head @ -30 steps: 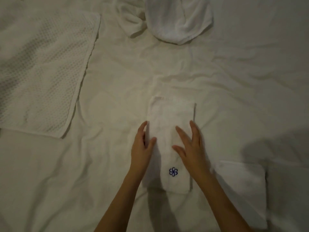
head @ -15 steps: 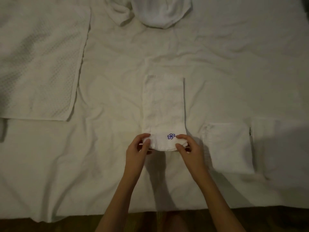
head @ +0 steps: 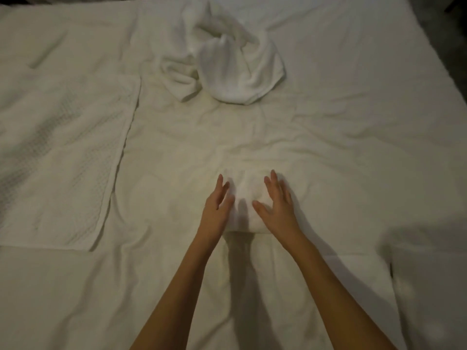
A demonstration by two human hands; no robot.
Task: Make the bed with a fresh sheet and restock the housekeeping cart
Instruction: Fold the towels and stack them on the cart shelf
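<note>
A small white towel [head: 246, 195], folded into a short thick packet, lies in the middle of the wrinkled white bed sheet [head: 341, 137]. My left hand [head: 218, 205] lies along its left side with straight fingers. My right hand [head: 279, 204] presses flat on its right half, fingers spread. The towel's blue flower mark is not visible.
A waffle-weave white towel [head: 63, 160] lies spread flat at the left. A crumpled white towel [head: 227, 61] sits bunched at the top centre. Another folded white cloth [head: 358, 294] lies low on the right, partly in shadow. The bed's right edge [head: 439, 66] runs down the upper right.
The hands pinched the towel's near end by the flower mark, folded it away over itself, and now rest flat on the shorter packet. The camera view has shifted nearer over the bed.
</note>
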